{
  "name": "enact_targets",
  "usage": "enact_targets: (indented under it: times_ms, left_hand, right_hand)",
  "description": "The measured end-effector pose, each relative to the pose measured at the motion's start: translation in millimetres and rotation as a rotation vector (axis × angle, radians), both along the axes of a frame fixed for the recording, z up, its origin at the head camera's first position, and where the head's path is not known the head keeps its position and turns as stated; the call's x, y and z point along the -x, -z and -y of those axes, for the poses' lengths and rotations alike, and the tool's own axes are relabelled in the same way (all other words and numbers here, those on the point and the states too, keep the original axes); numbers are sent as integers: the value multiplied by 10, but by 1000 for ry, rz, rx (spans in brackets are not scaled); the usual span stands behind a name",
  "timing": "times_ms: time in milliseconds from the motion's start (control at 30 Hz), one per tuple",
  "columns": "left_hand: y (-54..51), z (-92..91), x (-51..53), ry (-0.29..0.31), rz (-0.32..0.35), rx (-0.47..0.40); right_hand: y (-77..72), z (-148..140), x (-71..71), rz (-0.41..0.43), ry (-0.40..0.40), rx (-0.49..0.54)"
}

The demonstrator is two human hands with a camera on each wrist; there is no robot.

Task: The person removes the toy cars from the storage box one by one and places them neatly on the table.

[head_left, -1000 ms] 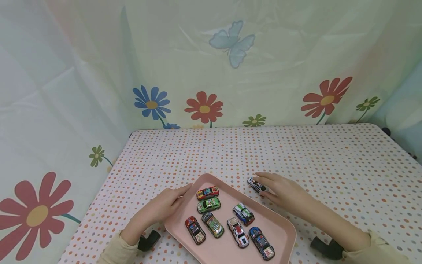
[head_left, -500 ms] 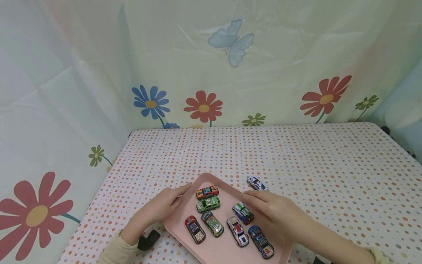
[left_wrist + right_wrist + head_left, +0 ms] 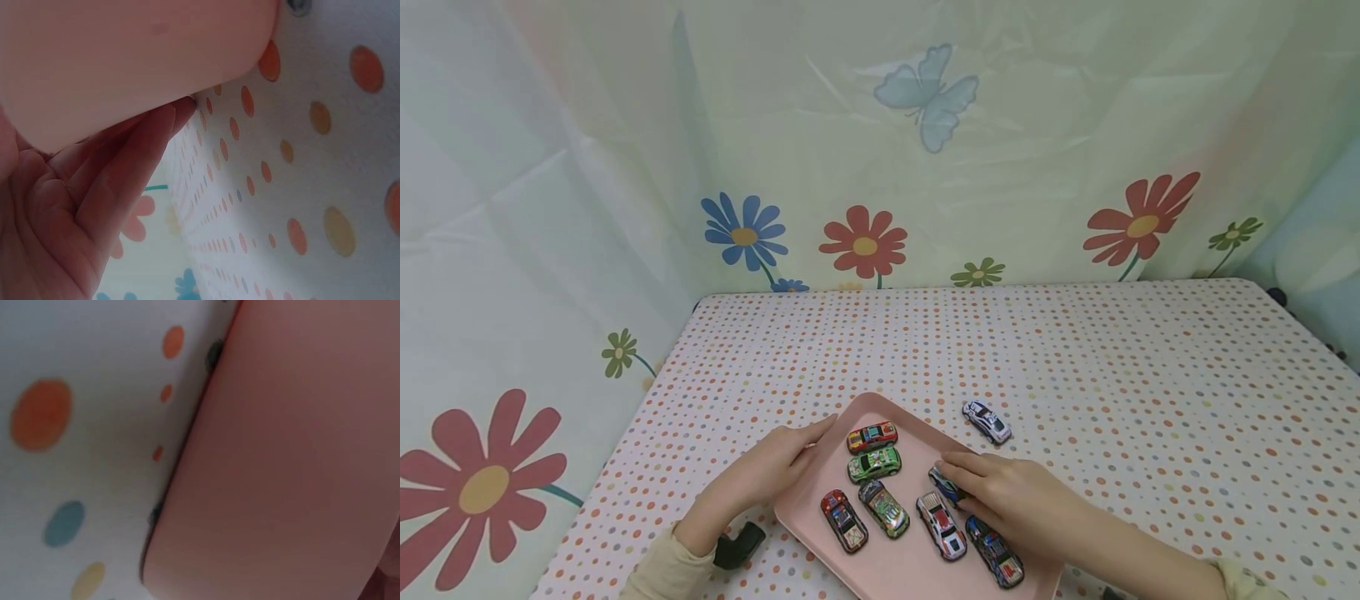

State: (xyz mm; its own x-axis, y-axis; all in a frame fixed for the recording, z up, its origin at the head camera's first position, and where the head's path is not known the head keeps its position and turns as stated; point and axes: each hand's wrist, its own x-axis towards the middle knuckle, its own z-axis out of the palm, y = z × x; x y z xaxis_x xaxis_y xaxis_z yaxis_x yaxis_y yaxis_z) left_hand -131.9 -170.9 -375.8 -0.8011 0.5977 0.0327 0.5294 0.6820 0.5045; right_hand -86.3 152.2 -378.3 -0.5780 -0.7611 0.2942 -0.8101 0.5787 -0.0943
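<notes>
My left hand (image 3: 778,458) rests along the left rim of a pink tray (image 3: 902,579). In the left wrist view, its fingers (image 3: 128,169) lie nearly straight against the tray's outer wall. Inside the tray, my right hand (image 3: 1026,500) grips a green, white and blue toy car (image 3: 942,483), mostly covered by the fingers. Close by lie a white and red toy car (image 3: 942,527) and a dark blue one (image 3: 995,552). The right wrist view shows only the tray's pink wall (image 3: 275,456) and a sliver of hand.
Several more toy cars lie in the tray: a red and yellow one (image 3: 872,437), a bright green one (image 3: 875,465), a dark green one (image 3: 883,508) and a red one (image 3: 844,521). Beyond the rim, a white toy car (image 3: 987,422) stands on the dotted tabletop (image 3: 880,350).
My right hand has left the white car outside the tray and come over the rim onto the green, white and blue car. The left hand has stayed at the tray.
</notes>
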Motion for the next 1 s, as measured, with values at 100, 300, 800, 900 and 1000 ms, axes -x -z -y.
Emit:
enact_targets:
  times_ms: [100, 300, 800, 900, 1000]
  left_hand:
    - [6, -3, 4, 0, 5, -4]
    - [-4, 3, 5, 2, 6, -4]
    - [-9, 6, 3, -3, 5, 3]
    - [-14, 9, -3, -5, 11, 1]
    - [-16, 4, -5, -4, 15, -1]
  right_hand:
    - [7, 17, 3, 20, 13, -32]
    - [-18, 66, -12, 105, 52, -104]
    - [-71, 209, 76, 115, 86, -151]
    - [-89, 228, 87, 169, 103, -136]
    - [-99, 236, 95, 220, 118, -93]
